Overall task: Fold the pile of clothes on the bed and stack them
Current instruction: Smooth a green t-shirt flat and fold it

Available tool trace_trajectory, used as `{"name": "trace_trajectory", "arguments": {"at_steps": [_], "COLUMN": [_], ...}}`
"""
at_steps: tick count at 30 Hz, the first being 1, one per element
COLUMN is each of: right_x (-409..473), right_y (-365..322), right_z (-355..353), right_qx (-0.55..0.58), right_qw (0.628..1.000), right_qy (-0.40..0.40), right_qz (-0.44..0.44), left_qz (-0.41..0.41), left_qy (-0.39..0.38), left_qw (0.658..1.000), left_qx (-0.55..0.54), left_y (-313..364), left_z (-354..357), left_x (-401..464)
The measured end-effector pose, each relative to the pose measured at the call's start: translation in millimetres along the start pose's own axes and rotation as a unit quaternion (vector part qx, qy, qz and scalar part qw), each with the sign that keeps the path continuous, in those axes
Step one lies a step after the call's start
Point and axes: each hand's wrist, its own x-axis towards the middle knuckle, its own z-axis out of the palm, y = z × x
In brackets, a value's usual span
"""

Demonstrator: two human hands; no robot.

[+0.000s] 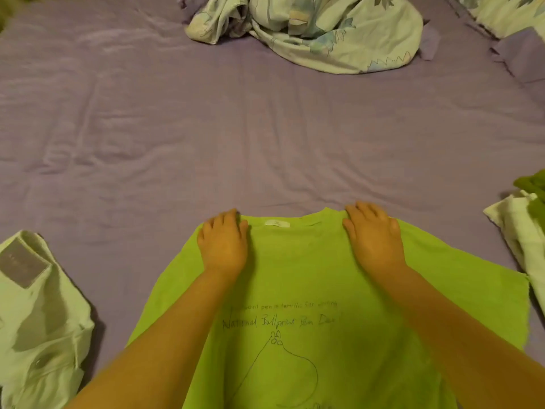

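A lime-green T-shirt lies flat, front up, on the near part of the purple bed sheet. It has handwritten text and a line drawing on the chest, and its collar points away from me. My left hand lies flat on the left shoulder beside the collar, and my right hand lies flat on the right shoulder. Both hands have their fingers stretched forward on the cloth near the top edge. Neither hand grasps the fabric.
Folded pale trousers with a grey label lie at the near left. At the right edge lies a pale garment with a dark green piece on it. A crumpled patterned sheet sits at the far middle.
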Motion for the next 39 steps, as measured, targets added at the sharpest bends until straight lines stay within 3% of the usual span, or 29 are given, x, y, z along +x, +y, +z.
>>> {"name": "trace_trajectory", "arguments": {"at_steps": [4, 9, 11, 13, 18, 21, 23, 26, 31, 35, 39], "right_x": [29, 34, 27, 12, -47, -85, -101, -105, -91, -73, -58], "right_y": [-11, -17, -21, -33, -98, -149, -175, -201, -246, -277, -282], "right_z": [-2, -8, -6, -3, 16, 24, 27, 27, 9, -2, -11], "right_qx": [0.085, 0.287, 0.300, 0.271, 0.102, 0.029, 0.015, 0.034, 0.114, 0.013, -0.105], "right_qw": [0.994, 0.941, 0.937, 0.955, 0.989, 0.974, 0.972, 0.968, 0.940, 0.902, 0.880], "right_qy": [-0.059, 0.049, 0.036, -0.002, -0.081, -0.129, -0.138, -0.172, -0.150, -0.173, -0.189], "right_qz": [0.043, 0.173, 0.178, 0.117, -0.071, -0.182, -0.191, -0.180, -0.284, -0.395, -0.422], "left_qz": [-0.067, -0.068, -0.037, -0.004, -0.003, -0.006, -0.017, -0.087, -0.124, -0.105, -0.110], "left_qy": [-0.032, 0.045, 0.012, -0.023, -0.020, -0.066, -0.092, -0.136, -0.206, -0.237, -0.333], "left_qw": [0.997, 0.994, 0.994, 0.994, 0.997, 0.998, 0.996, 0.984, 0.950, 0.920, 0.884], "left_qx": [0.015, -0.070, -0.097, -0.103, -0.070, -0.011, -0.006, -0.069, -0.199, -0.293, -0.310], "left_y": [-8, -10, -12, -21, -67, -99, -116, -137, -164, -178, -190], "left_z": [-7, -10, -7, -1, -7, -19, -30, -45, -70, -82, -89], "left_x": [26, 39, 38, 27, -17, -46, -64, -83, -101, -109, -121]}}
